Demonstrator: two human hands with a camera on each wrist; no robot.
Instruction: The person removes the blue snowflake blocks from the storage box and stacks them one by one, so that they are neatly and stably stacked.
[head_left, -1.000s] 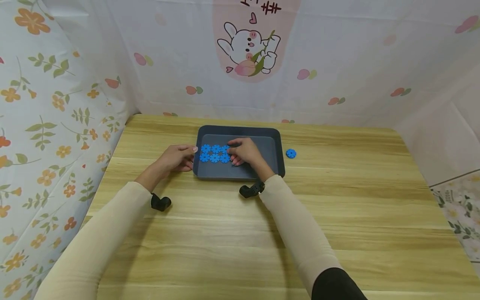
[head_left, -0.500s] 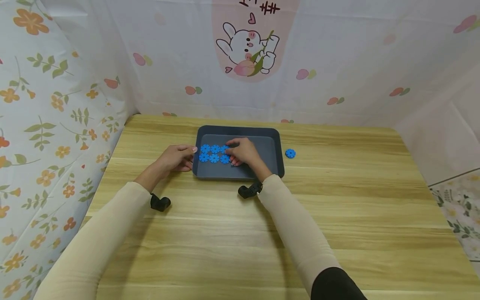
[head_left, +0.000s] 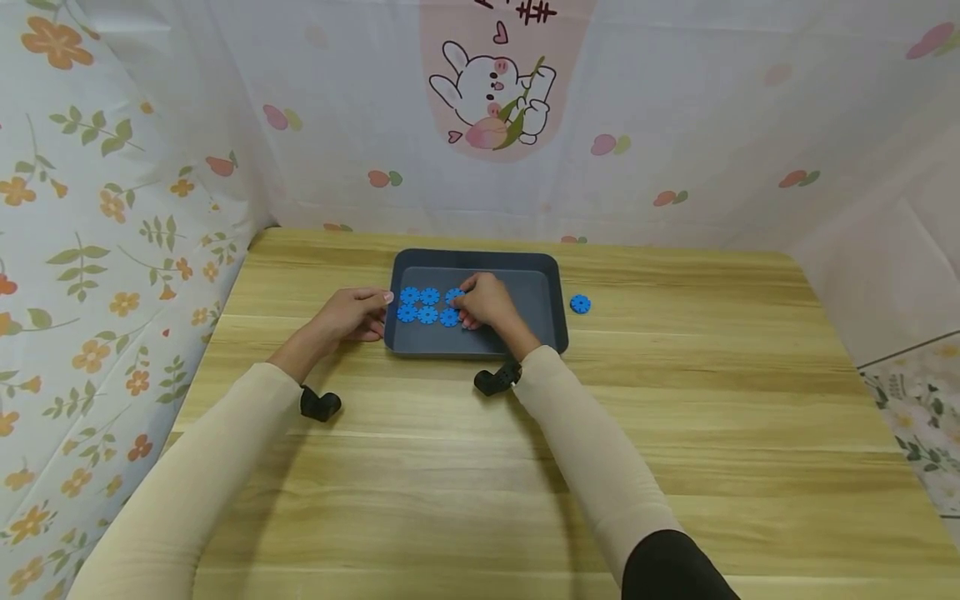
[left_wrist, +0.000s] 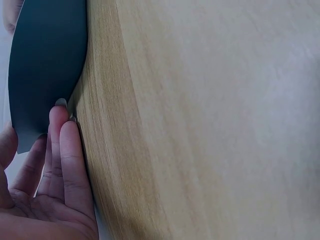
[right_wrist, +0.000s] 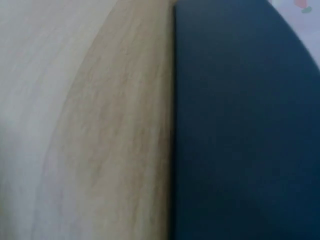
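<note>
A dark grey tray (head_left: 427, 342) lies on the wooden table, with several blue notched discs (head_left: 409, 295) laid flat in two rows in its left half. At its left end, my left hand (head_left: 351, 315) grips the rim. The left wrist view has the thumb and fingers of that left hand (left_wrist: 60, 185) on either side of the tray wall (left_wrist: 47, 65). Over the tray, my right hand (head_left: 487, 300) pinches the far row's rightmost blue notched disc (head_left: 453, 295), which its fingers partly cover. Only the tray side (right_wrist: 240, 125) and table show in the right wrist view.
One more blue notched disc (head_left: 581, 304) lies on the table (head_left: 675, 358) just right of the tray. A patterned cloth (head_left: 330, 133) hangs behind the table, and another floral cloth (head_left: 112, 250) hangs along its left side.
My right hand has shifted slightly right with the pinched disc, widening the gap to its left neighbour. The left hand stays at the tray's rim.
</note>
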